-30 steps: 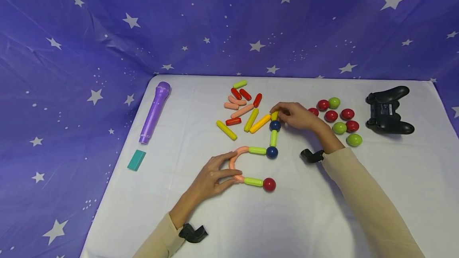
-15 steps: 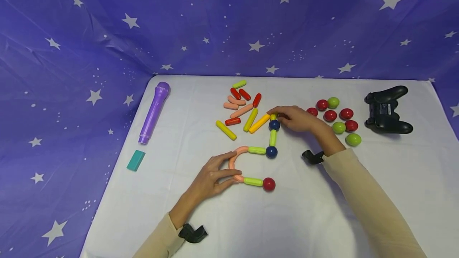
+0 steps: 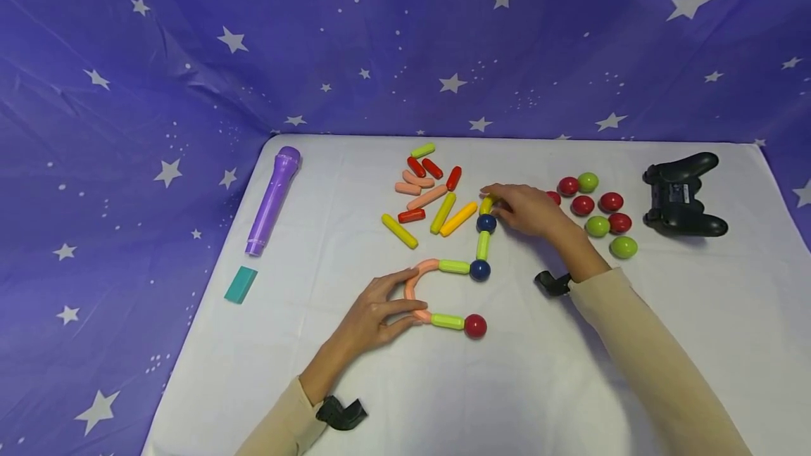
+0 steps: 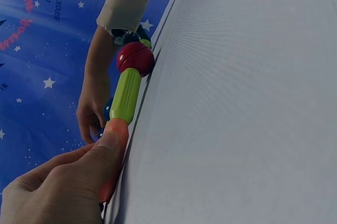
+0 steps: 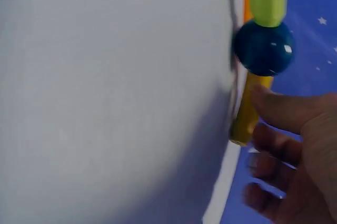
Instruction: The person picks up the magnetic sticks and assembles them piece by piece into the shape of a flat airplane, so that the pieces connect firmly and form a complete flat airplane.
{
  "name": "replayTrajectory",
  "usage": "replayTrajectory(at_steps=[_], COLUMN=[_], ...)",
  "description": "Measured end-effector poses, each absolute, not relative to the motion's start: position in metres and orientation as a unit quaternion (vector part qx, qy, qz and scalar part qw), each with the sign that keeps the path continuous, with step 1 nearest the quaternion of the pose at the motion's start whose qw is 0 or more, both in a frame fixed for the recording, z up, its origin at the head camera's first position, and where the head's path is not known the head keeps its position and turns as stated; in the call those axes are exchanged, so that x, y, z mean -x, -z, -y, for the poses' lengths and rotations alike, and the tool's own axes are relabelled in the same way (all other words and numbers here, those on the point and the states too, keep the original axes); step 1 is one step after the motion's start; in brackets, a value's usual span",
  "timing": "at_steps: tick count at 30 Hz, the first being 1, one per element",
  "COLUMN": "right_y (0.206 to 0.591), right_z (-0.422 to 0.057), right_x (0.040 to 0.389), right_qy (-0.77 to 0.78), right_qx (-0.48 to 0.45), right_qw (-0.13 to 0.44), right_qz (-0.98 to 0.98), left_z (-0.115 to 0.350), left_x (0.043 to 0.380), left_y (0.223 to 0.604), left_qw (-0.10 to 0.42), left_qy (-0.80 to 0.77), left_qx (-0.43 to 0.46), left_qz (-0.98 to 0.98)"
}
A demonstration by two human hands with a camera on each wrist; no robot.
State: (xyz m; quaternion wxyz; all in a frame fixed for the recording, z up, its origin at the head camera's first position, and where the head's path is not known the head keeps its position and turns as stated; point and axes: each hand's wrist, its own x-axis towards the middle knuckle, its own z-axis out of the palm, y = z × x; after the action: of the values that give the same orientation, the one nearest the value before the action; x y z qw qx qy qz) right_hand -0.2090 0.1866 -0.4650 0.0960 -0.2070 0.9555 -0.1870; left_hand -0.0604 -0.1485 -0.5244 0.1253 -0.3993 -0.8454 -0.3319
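Note:
A chain of magnetic sticks and balls lies mid-table in the head view. My left hand [image 3: 370, 312] grips its curved peach sticks [image 3: 427, 266], thumb laid along one in the left wrist view. From that curve, one lime stick [image 3: 448, 321] leads to a red ball [image 3: 476, 326]. Another lime stick [image 3: 454, 267] joins a blue ball [image 3: 480, 270], then a third lime stick [image 3: 483, 245] and a farther blue ball [image 3: 486, 223]. My right hand [image 3: 532, 211] pinches a dark yellow stick [image 5: 245, 113], whose end meets that farther ball.
Loose red, peach and yellow sticks [image 3: 443, 213] lie behind the chain. Red and green balls [image 3: 583, 205] cluster at the right, beside a black game controller [image 3: 674, 192]. A purple microphone [image 3: 274, 200] and a teal block [image 3: 241, 284] lie at the left.
My right hand has shifted slightly right, and the yellow stick now leans right, apart from the loose orange-yellow stick. My left hand stays in place.

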Motion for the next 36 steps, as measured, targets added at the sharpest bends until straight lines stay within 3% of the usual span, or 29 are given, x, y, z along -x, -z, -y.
replayTrajectory(at_steps=[5, 7, 13, 20, 36], right_y=[0.456, 0.453, 0.455, 0.465, 0.479], right_z=[-0.212, -0.225, -0.243, -0.227, -0.205], right_x=[0.199, 0.196, 0.192, 0.205, 0.220], right_qy=[0.166, 0.153, 0.151, 0.190, 0.233], right_qx=[0.186, 0.173, 0.161, 0.186, 0.188], right_qw=[-0.010, -0.028, 0.015, 0.052, 0.076], right_qz=[-0.968, -0.973, -0.975, -0.963, -0.951], left_z=[0.148, 0.148, 0.150, 0.151, 0.149], left_x=[0.060, 0.061, 0.061, 0.060, 0.059], left_y=[0.524, 0.524, 0.524, 0.527, 0.524], left_qw=[0.124, 0.124, 0.123, 0.118, 0.114], left_qy=[0.334, 0.332, 0.332, 0.332, 0.329], left_qx=[0.398, 0.398, 0.399, 0.397, 0.396], left_qz=[0.845, 0.846, 0.846, 0.848, 0.850])
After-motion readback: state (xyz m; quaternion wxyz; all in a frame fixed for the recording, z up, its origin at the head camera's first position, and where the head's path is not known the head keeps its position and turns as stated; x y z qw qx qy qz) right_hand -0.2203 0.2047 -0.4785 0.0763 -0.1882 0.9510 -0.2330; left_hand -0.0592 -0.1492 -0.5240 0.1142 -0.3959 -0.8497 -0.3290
